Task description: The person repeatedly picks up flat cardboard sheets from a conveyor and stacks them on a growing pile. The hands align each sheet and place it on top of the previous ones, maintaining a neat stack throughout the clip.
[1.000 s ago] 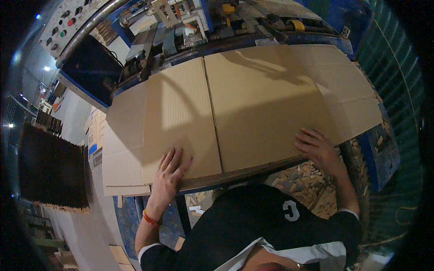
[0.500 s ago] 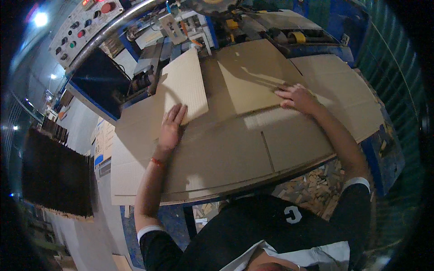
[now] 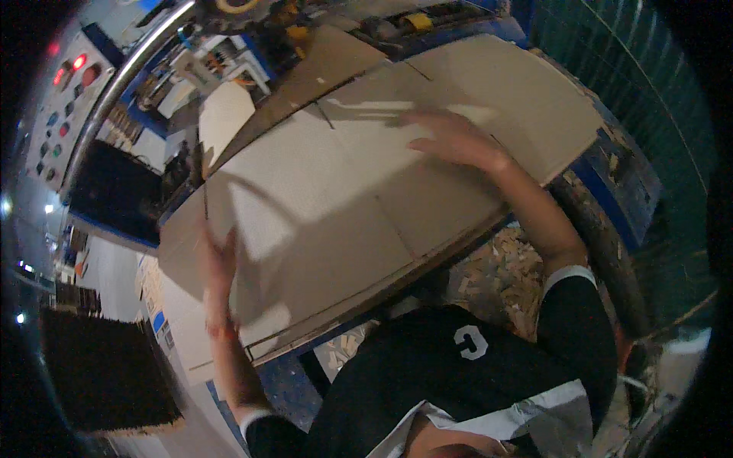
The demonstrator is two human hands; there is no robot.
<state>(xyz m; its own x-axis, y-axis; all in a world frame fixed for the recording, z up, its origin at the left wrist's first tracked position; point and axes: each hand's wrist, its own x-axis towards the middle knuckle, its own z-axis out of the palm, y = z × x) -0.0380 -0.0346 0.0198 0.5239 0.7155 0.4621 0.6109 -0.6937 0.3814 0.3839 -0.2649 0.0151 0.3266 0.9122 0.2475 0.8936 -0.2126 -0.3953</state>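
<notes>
A broad brown cardboard sheet (image 3: 343,175) with dark narrow slots in its edges lies across the machine table beneath both my hands. My left hand (image 3: 219,256) is over its left end, thumb apart from the fingers, slightly blurred. Over the right half hovers or rests my right hand (image 3: 450,137), fingers stretched out and smeared by motion; whether it touches the board I cannot tell. Neither hand grips anything visible. Beyond the sheet, a pale cardboard panel (image 3: 225,118) and a darker cardboard panel (image 3: 332,65) extend toward the machine's working parts.
A control panel (image 3: 69,114) with coloured buttons stands at the left behind a metal bar (image 3: 114,84). Cardboard scraps (image 3: 496,278) lie below the table. A dark stack (image 3: 111,370) sits at lower left, and a green corrugated wall (image 3: 634,99) rises at right.
The two cardboard panels now lie farther toward the machine, and one broad sheet fills the space before me. Both hands have shifted left in view as the view turned; they no longer rest on the panels.
</notes>
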